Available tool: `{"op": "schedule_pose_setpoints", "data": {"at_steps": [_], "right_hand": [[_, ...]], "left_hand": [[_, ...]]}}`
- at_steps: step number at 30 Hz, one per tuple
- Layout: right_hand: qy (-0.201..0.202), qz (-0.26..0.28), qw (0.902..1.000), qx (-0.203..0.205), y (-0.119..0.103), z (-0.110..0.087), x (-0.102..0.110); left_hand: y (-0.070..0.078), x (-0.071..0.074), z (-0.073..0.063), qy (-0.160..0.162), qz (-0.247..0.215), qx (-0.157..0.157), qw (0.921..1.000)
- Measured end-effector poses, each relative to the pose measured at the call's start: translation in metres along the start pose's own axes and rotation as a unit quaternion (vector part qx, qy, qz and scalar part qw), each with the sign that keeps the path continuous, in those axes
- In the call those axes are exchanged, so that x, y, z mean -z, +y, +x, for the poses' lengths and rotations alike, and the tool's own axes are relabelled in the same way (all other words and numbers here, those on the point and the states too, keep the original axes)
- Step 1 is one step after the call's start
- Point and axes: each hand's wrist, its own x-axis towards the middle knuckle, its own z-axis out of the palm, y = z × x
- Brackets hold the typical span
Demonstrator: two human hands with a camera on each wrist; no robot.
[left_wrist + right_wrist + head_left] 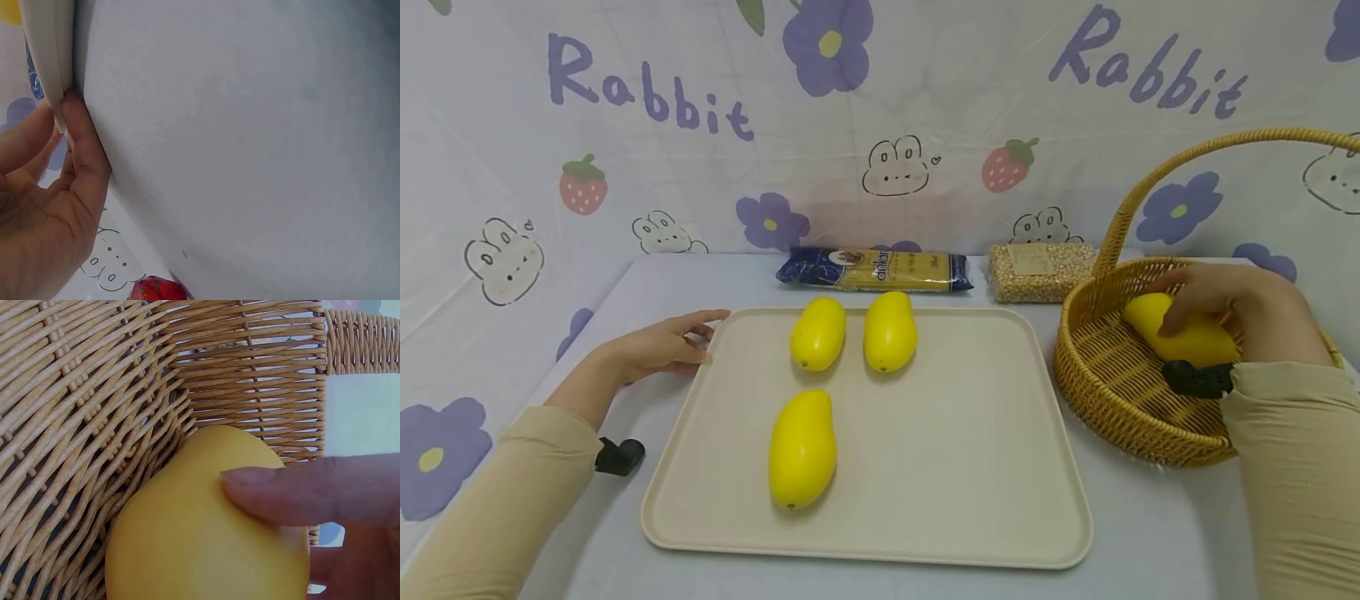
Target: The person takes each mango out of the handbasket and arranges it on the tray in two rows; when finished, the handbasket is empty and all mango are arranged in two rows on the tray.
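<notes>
My left hand (666,346) pinches the far left corner of a beige tray (955,467) between thumb and fingers; the left wrist view has the tray's rim (53,50) between them. Three yellow mangoes lie on the tray: a near one (802,450), a far left one (817,335) and a far right one (891,332). At the right, my right hand (1232,304) reaches into a wicker basket (1097,367) and grips another mango (194,531) there. In the right wrist view its thumb lies across that mango's top, with the other fingers partly hidden behind.
Behind the tray lie a blue and yellow pasta packet (880,270) and a clear bag of corn kernels (1041,273). The basket's tall handle (1123,221) arches up beside my right hand. A cloth printed with rabbits hangs at the back.
</notes>
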Motion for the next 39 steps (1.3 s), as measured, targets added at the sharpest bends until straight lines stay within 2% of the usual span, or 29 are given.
{"op": "schedule_pose_setpoints", "data": {"at_steps": [5,8,12,14,17,18,21,25,31,35,39], "right_hand": [[-0.005,-0.026,0.9996,0.007,-0.001,0.002,0.001],[-0.006,-0.023,0.9997,0.006,-0.002,0.002,0.001],[-0.015,-0.034,0.9989,0.028,-0.006,0.0,0.002],[-0.002,-0.048,0.9977,0.046,-0.01,-0.004,0.002],[0.039,-0.067,0.9938,0.081,-0.02,-0.014,0.001],[0.06,-0.074,0.9911,0.092,-0.025,-0.019,0.001],[0.138,-0.124,0.9745,0.127,-0.042,-0.036,0.0],[0.209,-0.158,0.9527,0.154,-0.071,-0.063,-0.001],[0.263,-0.145,0.9329,0.199,-0.104,-0.091,-0.014],[0.28,-0.105,0.9259,0.23,-0.117,-0.1,-0.029],[0.281,-0.046,0.9203,0.268,-0.127,-0.104,-0.043]], "left_hand": [[0.001,0.0,0.0,0.0,0.002,0.002,1.0],[0.001,0.0,0.0,0.0,0.001,0.002,1.0],[0.0,0.001,-0.001,-0.001,-0.002,0.003,1.0],[-0.001,0.002,-0.001,-0.003,-0.003,0.002,1.0],[-0.002,0.002,0.0,-0.004,-0.005,0.001,1.0],[-0.002,0.002,0.0,-0.004,-0.006,0.0,1.0],[-0.002,0.002,0.0,-0.002,-0.003,0.002,1.0],[0.0,0.002,-0.002,0.002,0.0,0.004,1.0],[0.0,0.002,-0.002,0.002,-0.001,0.003,1.0],[0.0,0.001,-0.001,-0.001,-0.004,-0.001,1.0],[0.0,0.001,0.0,-0.002,-0.005,-0.005,1.0]]}}
